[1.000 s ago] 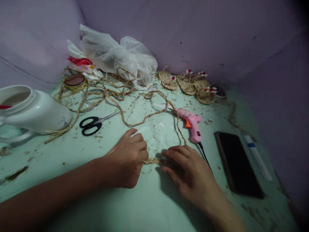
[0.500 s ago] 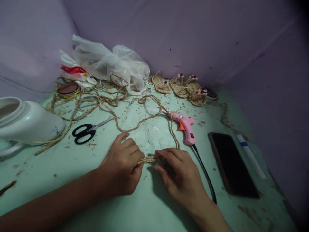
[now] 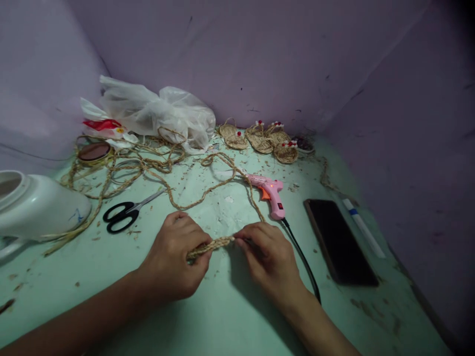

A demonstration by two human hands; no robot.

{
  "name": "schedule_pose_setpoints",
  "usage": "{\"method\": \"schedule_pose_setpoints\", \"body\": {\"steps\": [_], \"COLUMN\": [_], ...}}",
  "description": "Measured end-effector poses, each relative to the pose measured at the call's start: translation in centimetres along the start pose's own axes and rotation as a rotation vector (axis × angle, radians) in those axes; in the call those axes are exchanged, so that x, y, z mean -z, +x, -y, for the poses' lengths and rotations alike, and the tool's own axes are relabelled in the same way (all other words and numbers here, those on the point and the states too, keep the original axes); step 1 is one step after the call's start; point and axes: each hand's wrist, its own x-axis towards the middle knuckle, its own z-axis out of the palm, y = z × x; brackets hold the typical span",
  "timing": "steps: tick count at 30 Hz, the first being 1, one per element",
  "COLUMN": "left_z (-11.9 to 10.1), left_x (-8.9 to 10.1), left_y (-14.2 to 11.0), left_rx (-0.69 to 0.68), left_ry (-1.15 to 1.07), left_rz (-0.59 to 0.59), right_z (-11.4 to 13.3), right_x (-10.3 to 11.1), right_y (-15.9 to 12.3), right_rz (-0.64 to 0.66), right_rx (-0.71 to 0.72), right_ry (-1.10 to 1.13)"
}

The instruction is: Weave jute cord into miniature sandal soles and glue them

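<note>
Table [image 3: 208, 326], pale green and strewn with plant scraps, spreads out under both forearms. Left hand [image 3: 178, 257] has its thumb pressed against bent fingers, pinching the left end of a short braid [image 3: 211, 247]. Right hand [image 3: 269, 262], fingers curled, pinches the braid's other end between thumb and fingertips. The braid thus lies between the two hands, slanting up to the right; whether it touches the table I cannot tell.

Right of the right hand a black cable [image 3: 302, 259] runs up to a pink glue gun [image 3: 272, 195], which has an orange trigger and a small glowing light. Farther right lies a dark phone [image 3: 339, 242], and just beside it a white pen [image 3: 361, 227] with a blue band. On the left, a white jug [image 3: 52, 205] is on its side, its mouth to the left, near black-handled scissors [image 3: 122, 215].

Beyond the hands, a long cord [image 3: 189, 205] winds from the right hand past the gun's nozzle into loose loops on the left, around a round thing [image 3: 94, 152] with a yellow rim. At the back are a crumpled bag [image 3: 159, 111] and, right of it, woven discs [image 3: 260, 141] with red and white beads, before a purple wall [image 3: 245, 54]
</note>
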Motion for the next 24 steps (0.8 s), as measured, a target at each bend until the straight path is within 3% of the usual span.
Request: {"method": "schedule_pose_setpoints", "body": {"steps": [3, 6, 9, 12, 18, 24], "left_z": [-0.1, -0.4, -0.9, -1.3, -1.0, -0.1], "left_x": [0.3, 0.8, 1.3, 1.8, 2.2, 2.0], "left_y": [0.2, 0.5, 0.8, 1.4, 2.0, 1.6], "left_rx": [0.155, 0.442, 0.685, 0.833, 0.998, 1.018], "left_ry": [-0.111, -0.272, -0.451, -0.594, -0.747, -0.971], "left_rz": [0.04, 0.126, 0.184, 0.177, 0.095, 0.074], "right_z": [0.1, 0.1, -0.1, -0.2, -0.1, 0.1], "right_x": [0.2, 0.3, 0.4, 0.6, 0.7, -0.1], "right_y": [0.0, 0.0, 0.1, 0.2, 0.1, -0.4], "right_rz": [-0.068, -0.12, -0.154, -0.18, -0.173, -0.276], "right_rx": [-0.162, -0.256, -0.266, -0.219, -0.074, -0.04], "right_ry": [0.091, 0.151, 0.149, 0.126, 0.102, 0.106]}}
